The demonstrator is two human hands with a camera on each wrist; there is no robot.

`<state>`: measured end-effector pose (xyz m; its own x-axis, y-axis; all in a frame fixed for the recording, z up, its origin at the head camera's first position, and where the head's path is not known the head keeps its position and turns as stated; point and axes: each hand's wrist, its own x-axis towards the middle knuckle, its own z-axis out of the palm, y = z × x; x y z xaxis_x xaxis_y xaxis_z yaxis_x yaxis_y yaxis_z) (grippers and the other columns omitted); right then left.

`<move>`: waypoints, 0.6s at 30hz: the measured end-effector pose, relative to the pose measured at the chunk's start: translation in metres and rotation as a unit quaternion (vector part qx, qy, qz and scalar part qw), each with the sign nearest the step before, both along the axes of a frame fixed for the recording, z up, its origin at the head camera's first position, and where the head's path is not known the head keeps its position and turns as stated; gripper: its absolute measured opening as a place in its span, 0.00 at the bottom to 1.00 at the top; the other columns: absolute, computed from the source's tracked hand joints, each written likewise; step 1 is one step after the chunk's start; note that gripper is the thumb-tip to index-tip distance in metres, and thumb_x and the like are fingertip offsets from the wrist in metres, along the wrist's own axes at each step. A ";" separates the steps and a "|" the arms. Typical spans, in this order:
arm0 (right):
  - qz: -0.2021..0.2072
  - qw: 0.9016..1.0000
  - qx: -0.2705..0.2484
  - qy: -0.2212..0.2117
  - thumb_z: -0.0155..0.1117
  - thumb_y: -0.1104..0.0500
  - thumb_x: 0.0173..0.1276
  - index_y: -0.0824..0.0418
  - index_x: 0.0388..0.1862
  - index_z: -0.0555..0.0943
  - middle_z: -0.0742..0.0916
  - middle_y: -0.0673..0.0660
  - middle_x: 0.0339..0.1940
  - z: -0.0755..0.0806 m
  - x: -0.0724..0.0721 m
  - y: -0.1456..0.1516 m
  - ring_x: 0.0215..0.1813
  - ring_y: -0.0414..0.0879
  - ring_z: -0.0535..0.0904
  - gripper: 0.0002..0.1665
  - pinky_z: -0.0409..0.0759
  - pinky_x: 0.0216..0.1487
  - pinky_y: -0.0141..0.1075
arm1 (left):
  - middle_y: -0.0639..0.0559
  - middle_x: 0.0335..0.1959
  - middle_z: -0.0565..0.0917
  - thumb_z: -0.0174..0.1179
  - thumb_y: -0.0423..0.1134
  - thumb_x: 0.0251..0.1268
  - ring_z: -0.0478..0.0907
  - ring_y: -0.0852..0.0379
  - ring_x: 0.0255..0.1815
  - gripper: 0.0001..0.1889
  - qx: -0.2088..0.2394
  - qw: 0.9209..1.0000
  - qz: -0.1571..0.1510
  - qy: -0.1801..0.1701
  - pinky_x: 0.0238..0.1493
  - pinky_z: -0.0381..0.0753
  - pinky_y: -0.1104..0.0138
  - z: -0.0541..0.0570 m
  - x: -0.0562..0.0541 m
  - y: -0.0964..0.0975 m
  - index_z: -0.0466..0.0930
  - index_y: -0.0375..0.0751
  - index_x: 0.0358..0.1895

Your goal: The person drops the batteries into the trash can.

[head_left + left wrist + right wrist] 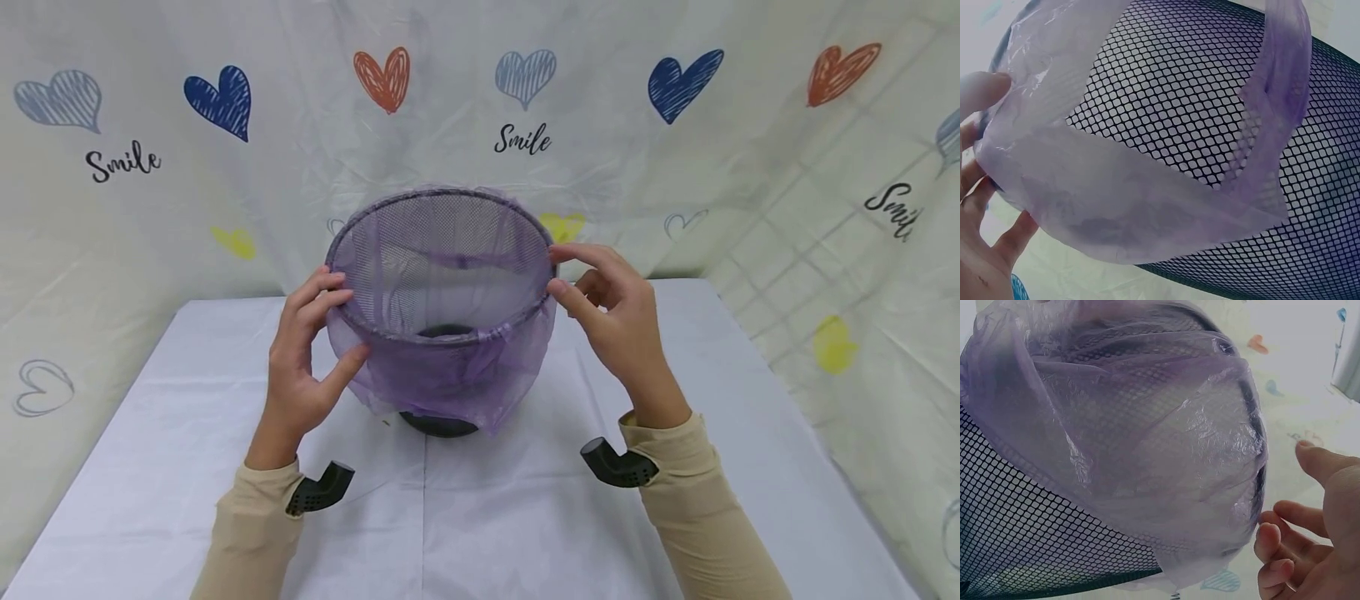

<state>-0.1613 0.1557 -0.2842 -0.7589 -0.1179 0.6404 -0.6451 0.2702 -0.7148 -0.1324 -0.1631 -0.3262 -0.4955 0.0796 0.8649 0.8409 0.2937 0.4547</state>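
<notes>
A dark mesh wastebasket (1172, 87) stands tilted on the table, its round opening facing me. A thin purple trash bag (450, 375) lines it and is folded out over the rim, hanging loosely down the outside. At the left of the rim, my left hand (303, 367) grips the bag's folded edge, fingers over the rim and thumb on the outside. My right hand (618, 321) is beside the right rim, thumb and forefinger spread, fingertips at the rim's edge. In the right wrist view, the thumb is apart from the bag (1147, 444).
A white cloth covers the table (517, 533). Behind it hangs a pale curtain (442, 125) printed with hearts and words. A black round base (442, 425) shows under the bag's hanging edge. Both sleeves carry a black curved wrist mount (322, 490).
</notes>
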 end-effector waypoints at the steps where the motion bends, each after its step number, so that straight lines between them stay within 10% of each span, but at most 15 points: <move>1: -0.004 1.000 -0.003 0.002 0.65 0.64 0.65 0.60 0.56 0.81 0.84 0.49 0.50 0.000 0.000 0.000 0.26 0.39 0.75 0.19 0.72 0.24 0.26 | 0.28 0.61 0.71 0.61 0.46 0.65 0.60 0.37 0.73 0.29 0.002 1.000 -0.003 0.001 0.67 0.73 0.71 0.002 0.002 0.001 0.71 0.18 0.53; 18: -0.058 0.997 0.054 0.016 0.64 0.64 0.65 0.56 0.58 0.79 0.83 0.52 0.56 -0.010 -0.003 0.012 0.56 0.40 0.76 0.22 0.76 0.53 0.29 | 0.28 0.71 0.62 0.57 0.49 0.69 0.62 0.43 0.74 0.33 -0.029 0.998 0.039 0.029 0.63 0.75 0.73 -0.007 -0.001 -0.016 0.65 0.22 0.65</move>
